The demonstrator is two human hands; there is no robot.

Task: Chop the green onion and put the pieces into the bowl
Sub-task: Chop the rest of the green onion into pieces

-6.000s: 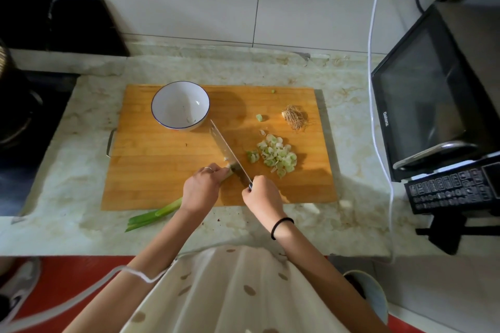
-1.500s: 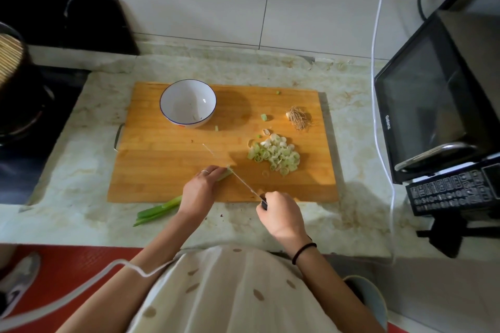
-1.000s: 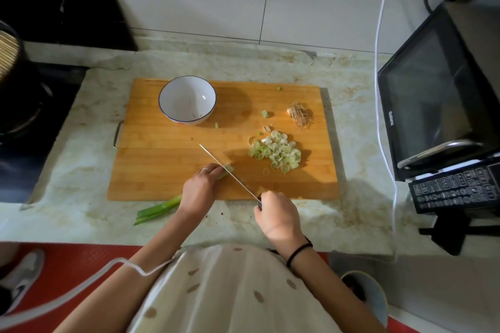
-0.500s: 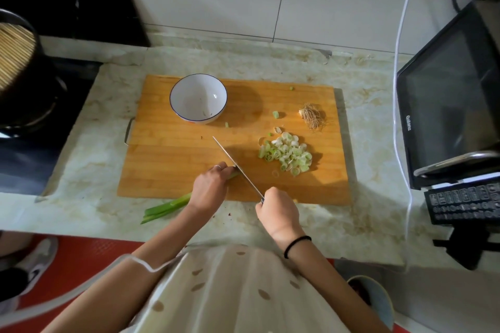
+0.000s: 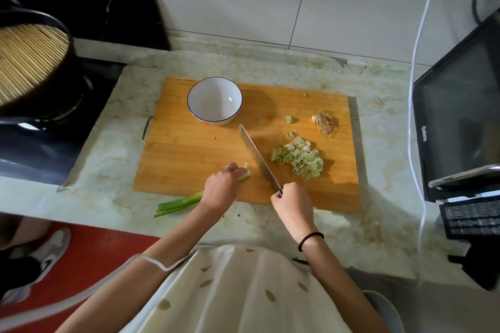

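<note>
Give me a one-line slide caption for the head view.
Mid-chop: the left hand holds the green onion on the cutting board, the right hand grips the knife beside the chopped pieces, bowl behind.

brand: "Galanz" lettering (image 5: 424, 133) | style: white, runs vertically | on: left edge of the door of the black microwave oven (image 5: 460, 116) at far right | keypad (image 5: 472, 217) below it: key markings too small to read

Head camera looks steeply down on cutting board (image 5: 189, 159).
</note>
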